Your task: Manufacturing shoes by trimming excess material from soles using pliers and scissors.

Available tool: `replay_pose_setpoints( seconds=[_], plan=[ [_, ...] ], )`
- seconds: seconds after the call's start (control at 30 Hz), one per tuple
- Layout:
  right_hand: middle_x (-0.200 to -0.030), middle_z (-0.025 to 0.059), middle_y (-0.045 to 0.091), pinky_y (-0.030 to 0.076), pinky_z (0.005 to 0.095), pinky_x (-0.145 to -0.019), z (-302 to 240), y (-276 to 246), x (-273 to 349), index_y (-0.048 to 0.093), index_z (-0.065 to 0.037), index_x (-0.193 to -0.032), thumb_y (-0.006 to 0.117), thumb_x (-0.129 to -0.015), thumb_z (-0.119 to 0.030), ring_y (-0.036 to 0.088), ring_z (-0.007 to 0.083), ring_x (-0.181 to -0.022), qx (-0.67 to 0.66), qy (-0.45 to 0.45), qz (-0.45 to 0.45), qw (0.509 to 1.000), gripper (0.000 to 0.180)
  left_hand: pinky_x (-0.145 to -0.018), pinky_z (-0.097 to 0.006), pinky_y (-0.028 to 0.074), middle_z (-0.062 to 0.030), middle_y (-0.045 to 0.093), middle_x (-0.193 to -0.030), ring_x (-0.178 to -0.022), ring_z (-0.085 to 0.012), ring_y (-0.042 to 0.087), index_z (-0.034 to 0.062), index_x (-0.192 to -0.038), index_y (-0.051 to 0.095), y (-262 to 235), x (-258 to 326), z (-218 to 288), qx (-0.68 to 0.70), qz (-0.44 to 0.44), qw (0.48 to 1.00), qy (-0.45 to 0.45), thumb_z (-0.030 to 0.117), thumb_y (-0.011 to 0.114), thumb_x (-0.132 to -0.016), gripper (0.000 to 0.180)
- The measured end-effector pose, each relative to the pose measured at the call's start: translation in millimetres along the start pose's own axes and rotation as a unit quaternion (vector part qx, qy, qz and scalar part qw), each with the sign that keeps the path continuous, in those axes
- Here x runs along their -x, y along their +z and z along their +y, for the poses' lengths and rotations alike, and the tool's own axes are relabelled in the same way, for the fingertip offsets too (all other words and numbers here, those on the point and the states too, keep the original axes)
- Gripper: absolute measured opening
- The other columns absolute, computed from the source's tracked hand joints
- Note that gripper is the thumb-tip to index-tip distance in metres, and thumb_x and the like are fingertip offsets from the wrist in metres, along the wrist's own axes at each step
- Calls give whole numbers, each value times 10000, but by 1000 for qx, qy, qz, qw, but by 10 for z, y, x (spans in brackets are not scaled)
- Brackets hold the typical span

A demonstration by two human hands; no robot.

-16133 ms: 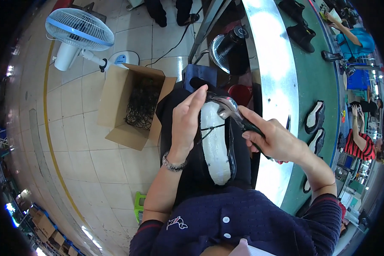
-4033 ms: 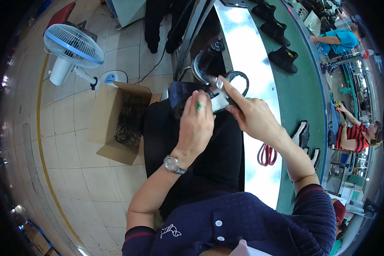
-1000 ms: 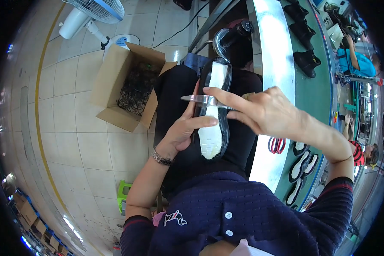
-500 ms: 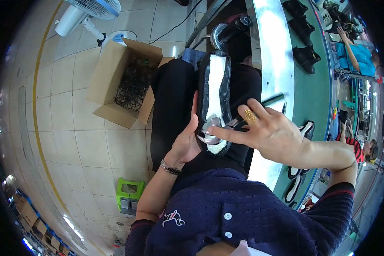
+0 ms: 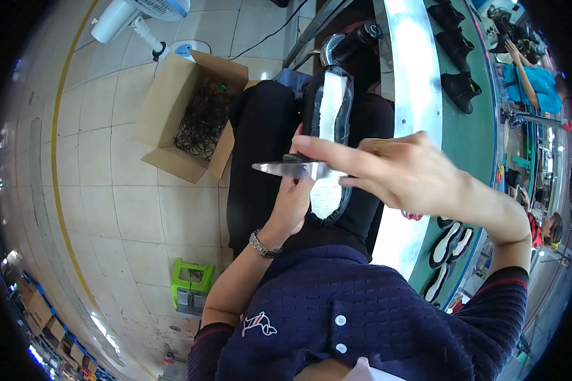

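A black shoe upper [image 5: 329,117] lies bottom up over my lap, its pale insole board framed by the gathered black edge. My left hand [image 5: 291,206] is closed on the shoe's left side, its fingers partly hidden behind the tool and the shoe. Across the middle of the shoe is a shiny metal hand tool [image 5: 286,169] that looks like pincers, blurred by motion. My right hand [image 5: 407,171] grips this tool, with the index finger stretched leftward over it toward my left hand. Its handle is mostly hidden by the right hand.
At left, a cardboard box [image 5: 156,120] of tangled black cords stands on the tiled floor, near a fan [image 5: 117,19] and a green plastic stool [image 5: 190,279]. Right of my lap runs a metal ledge [image 5: 416,76], then a green belt [image 5: 457,140] with black shoes [image 5: 459,89]. Other people work beyond.
My right hand and the metal tool have moved up along the shoe, and the tool has turned crosswise. The dark handle seen beyond my right hand no longer shows. The shoe has shifted slightly.
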State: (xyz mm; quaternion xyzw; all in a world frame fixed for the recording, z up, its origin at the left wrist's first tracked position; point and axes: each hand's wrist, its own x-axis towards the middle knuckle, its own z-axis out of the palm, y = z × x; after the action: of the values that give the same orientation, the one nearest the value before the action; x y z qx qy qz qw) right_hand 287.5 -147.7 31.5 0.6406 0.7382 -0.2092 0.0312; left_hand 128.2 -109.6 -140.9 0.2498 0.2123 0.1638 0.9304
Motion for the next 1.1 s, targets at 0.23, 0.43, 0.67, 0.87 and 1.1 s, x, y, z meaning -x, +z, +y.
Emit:
replay_pose_setpoints(
  seconds=[0.23, 0.43, 0.67, 0.87, 1.1],
  plan=[
    [-522, 29, 546, 422, 299, -339, -36, 208, 137, 234, -263, -1536, 582, -909, -148, 535, 149, -376, 46, -2, -11, 999, 725, -1071, -398, 398, -103, 371, -1453, -1325, -211, 420, 222, -1545, -107, -145, 126, 98, -22, -65, 991, -119, -71, 718, -782, 1161],
    [-488, 23, 490, 372, 249, -315, -153, 377, 239, 150, -215, -1555, 464, -893, -51, 484, 85, -360, 90, -24, -45, 995, 751, -1095, -408, 370, -111, 322, -1491, -1340, -224, 403, 259, -1543, -118, -174, 137, 65, -69, -73, 984, -145, -49, 716, -791, 1164],
    [-571, 22, 468, 418, 252, -335, -214, 558, 302, 194, -333, -1542, 551, -893, -156, 505, 107, -432, 158, 13, -7, 987, 762, -1079, -385, 372, -95, 299, -1501, -1318, -195, 393, 246, -1534, -161, -178, 121, 69, -138, -46, 974, -173, -53, 759, -748, 1246],
    [-577, 45, 497, 416, 257, -339, -111, 601, 358, 227, -301, -1540, 569, -822, -83, 528, 111, -423, 36, -30, 34, 998, 824, -1032, -356, 421, -82, 382, -1438, -1257, -193, 454, 210, -1543, -118, -230, 92, 85, -175, -93, 967, -163, -2, 783, -753, 1216],
    [-544, 96, 564, 477, 292, -383, 218, 296, 168, 259, -224, -1533, 523, -854, -58, 588, 177, -424, -96, 11, 88, 991, 747, -994, -347, 463, -48, 493, -1312, -1171, -179, 522, 170, -1526, 140, -323, -189, 329, -203, -117, 948, -216, -5, 787, -732, 1039]
  ],
)
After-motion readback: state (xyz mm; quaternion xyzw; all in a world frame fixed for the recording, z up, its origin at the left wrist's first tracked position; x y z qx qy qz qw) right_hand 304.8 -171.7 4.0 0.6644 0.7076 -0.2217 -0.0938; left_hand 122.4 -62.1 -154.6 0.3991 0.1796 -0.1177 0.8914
